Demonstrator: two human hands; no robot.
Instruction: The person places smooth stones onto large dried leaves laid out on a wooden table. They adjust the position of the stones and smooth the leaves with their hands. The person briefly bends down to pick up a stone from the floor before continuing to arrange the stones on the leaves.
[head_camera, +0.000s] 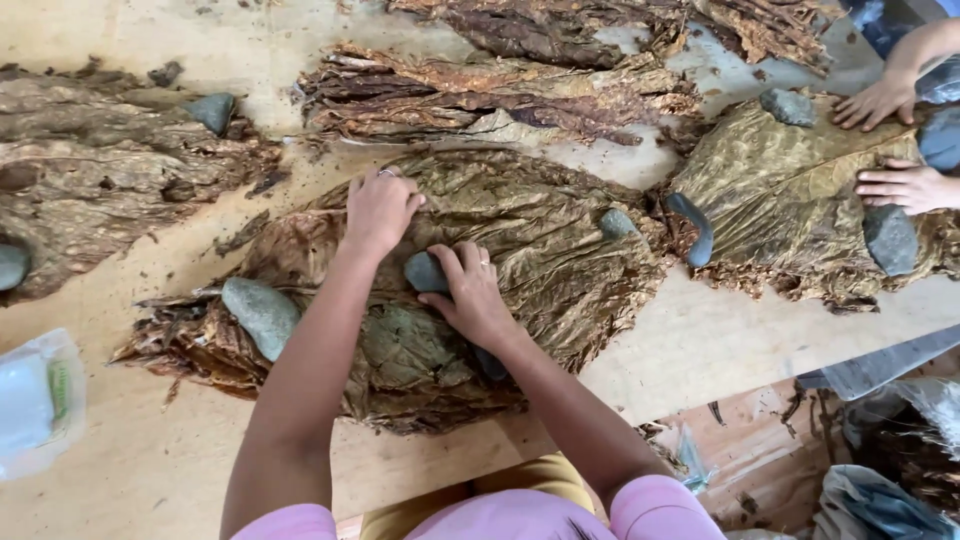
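Leaves (520, 240) lie under our flat, open left hand (378, 210); our right hand (470, 295) grips a grey stone (424, 272).

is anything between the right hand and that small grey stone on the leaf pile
Nothing visible: the right hand already rests its fingers on the small grey stone, which lies on the leaf pile. The left hand presses the leaves just above.

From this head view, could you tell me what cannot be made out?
- Grey stone: partly hidden under the right hand.
- Leaf stack: its layers below are covered by the top leaf.
- Co-worker's hands: arms cut off by the right edge.
- Plastic packet: cut off by the left edge.
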